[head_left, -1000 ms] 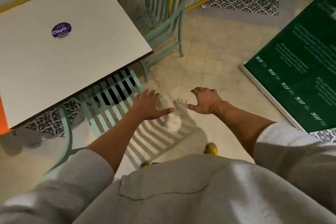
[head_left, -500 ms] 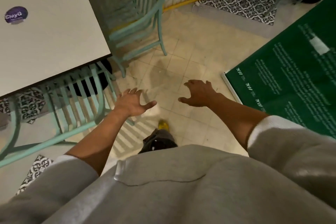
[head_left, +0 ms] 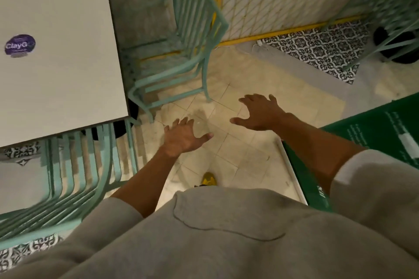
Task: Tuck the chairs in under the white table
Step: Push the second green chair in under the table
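Note:
The white table (head_left: 63,70) with a purple round sticker fills the upper left. One mint-green slatted chair (head_left: 86,165) sits at the table's near edge, its seat partly under the top and its back sticking out toward me. A second mint-green chair (head_left: 188,36) stands at the table's right side, pulled away from it, its seat mostly clear of the top. My left hand (head_left: 183,138) hovers open over the floor, right of the near chair and touching nothing. My right hand (head_left: 260,113) is open too, fingers spread, below and right of the second chair's front leg.
A green printed board (head_left: 367,149) lies on the floor at the right. A yellow-framed mesh panel (head_left: 272,0) lines the wall behind. Another mint chair (head_left: 390,13) and a dark round base stand at the far right. My yellow shoe (head_left: 208,179) is on the cream tiles.
My view has swung toward the second chair, which now looks closer. Both hands have moved away from the near chair's back and up toward the second chair, still open.

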### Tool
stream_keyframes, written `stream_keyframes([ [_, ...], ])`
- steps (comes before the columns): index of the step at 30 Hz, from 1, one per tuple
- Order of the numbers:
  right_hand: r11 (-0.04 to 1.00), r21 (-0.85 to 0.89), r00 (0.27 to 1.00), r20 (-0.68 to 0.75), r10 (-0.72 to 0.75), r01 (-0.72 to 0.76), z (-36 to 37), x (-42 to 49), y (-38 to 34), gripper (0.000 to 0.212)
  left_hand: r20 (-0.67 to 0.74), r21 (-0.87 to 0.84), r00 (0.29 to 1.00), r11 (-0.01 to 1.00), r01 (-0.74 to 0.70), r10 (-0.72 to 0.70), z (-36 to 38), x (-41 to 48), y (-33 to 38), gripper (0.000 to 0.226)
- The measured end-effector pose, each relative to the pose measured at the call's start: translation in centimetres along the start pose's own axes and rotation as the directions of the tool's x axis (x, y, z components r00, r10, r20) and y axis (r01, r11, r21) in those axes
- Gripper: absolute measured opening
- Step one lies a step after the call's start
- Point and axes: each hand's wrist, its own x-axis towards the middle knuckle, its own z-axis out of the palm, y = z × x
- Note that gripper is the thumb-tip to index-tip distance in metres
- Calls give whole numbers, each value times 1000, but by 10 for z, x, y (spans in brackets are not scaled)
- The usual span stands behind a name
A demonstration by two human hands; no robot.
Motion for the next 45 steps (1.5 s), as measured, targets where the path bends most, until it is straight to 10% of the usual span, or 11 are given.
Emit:
stream_keyframes([
  [26, 820, -231, 816, -137, -561, 524, -275, 380, 213, 74, -164, -419, 860, 823, 383, -483, -223, 283, 211, 105],
  [45, 483, -471, 631, 228, -741, 738, -372, 611, 147, 74, 50, -719, 775, 516, 466, -630, -262, 491, 193, 48],
])
